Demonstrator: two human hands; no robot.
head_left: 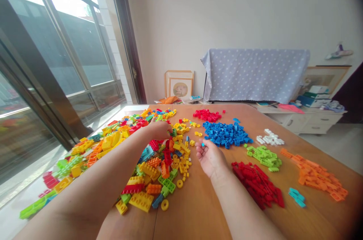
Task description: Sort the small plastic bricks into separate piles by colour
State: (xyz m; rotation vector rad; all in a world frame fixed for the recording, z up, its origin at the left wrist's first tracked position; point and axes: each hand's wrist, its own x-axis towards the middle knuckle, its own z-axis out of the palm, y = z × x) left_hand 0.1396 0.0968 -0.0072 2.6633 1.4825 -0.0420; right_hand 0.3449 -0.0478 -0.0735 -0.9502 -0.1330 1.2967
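Note:
My left hand [160, 130] reaches over a mixed pile of toy bricks [151, 172], fingers curled down among the pieces. Whatever its fingertips hold is hidden. My right hand [210, 158] is turned palm up over the wooden table, fingers curled. A small light-blue brick [203, 144] shows at its fingertips, near the thumb. Just beyond this hand lies a heap of small blue bricks [227, 134]. Dark red bricks [256, 183] lie to the right of my right wrist. Small yellow pieces [184, 160] are scattered between my two hands.
Small red bricks [207, 115] lie at the far side of the table [193, 217]. White [270, 137], lime-green [265, 156], orange [319, 175] and turquoise bricks [297, 197] form separate groups on the right. A window [65, 35] borders the left; a cloth-covered object [255, 75] stands behind.

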